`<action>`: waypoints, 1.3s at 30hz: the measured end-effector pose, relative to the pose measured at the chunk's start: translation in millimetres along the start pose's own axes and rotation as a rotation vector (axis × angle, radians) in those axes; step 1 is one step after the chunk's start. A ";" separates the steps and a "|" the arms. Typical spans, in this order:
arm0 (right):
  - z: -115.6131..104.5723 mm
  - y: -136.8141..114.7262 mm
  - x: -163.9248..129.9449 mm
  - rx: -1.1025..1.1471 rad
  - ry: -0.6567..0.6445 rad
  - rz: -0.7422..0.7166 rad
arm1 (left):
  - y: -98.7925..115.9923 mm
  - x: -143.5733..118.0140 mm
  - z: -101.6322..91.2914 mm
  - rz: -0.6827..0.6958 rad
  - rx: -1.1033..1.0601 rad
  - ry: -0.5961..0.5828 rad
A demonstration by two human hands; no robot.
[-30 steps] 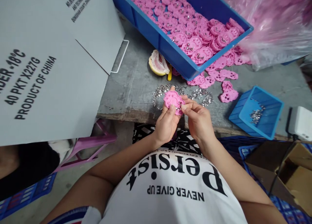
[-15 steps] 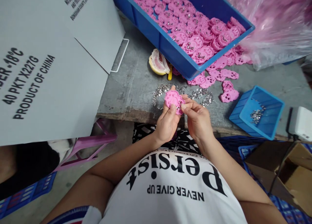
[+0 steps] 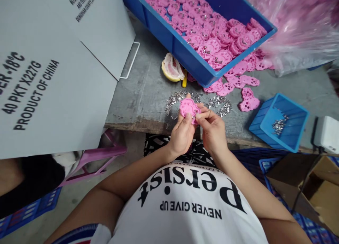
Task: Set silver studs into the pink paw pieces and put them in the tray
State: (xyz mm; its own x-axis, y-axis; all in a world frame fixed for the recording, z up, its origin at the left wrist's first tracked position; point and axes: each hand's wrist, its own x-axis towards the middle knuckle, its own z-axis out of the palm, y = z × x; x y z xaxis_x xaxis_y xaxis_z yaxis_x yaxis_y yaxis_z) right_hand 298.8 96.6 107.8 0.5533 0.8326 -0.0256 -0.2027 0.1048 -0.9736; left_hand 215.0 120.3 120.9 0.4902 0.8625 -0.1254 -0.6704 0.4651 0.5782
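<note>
We hold a pink paw-shaped piece (image 3: 188,108) just above the front edge of the bench (image 3: 148,92). Our left hand (image 3: 182,132) has its grip pinched on the piece; our right hand (image 3: 212,131) has drawn in closer than a moment ago, fingertips pressed at its right rim. Silver bits (image 3: 219,105) lie scattered beneath. A blue tray (image 3: 185,58) crowds behind; open room lies left, toward the cardboard box (image 3: 53,67).

The lower part of the pink piece (image 3: 188,109) is covered by the left hand (image 3: 182,134). What is pinched in the right hand (image 3: 212,131) is too small to tell. The blue tray (image 3: 169,35) is cut off at the top edge, the cardboard box (image 3: 53,60) at the left.
</note>
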 end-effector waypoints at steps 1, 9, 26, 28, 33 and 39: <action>0.9 2.9 -0.5 -0.003 0.015 -0.015 | -1.0 0.0 0.5 -0.010 0.004 0.015; -10.2 8.4 3.2 -0.065 -0.001 -0.077 | 3.0 3.7 -4.2 -0.094 -0.066 0.015; -37.7 -37.2 -4.0 -1.336 -0.316 -0.318 | -13.9 10.7 -2.2 -0.293 0.056 0.030; -45.8 -39.2 -1.2 -1.318 -0.287 -0.328 | -15.7 8.7 -3.3 -0.315 0.084 -0.015; -78.2 -71.3 42.2 -1.289 -0.116 -0.419 | -7.2 3.2 -26.0 -0.213 0.415 -0.087; -100.1 -148.8 147.4 -1.364 0.139 -0.396 | 27.8 5.7 -88.4 0.422 1.079 -0.055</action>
State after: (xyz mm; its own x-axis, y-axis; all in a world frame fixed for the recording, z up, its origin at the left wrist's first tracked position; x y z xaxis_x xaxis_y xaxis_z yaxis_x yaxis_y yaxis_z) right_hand 491.4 149.3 226.2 0.4783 0.8050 0.3511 0.8602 -0.3490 -0.3717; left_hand 149.9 155.7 65.0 0.3824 0.8864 0.2609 0.0245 -0.2920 0.9561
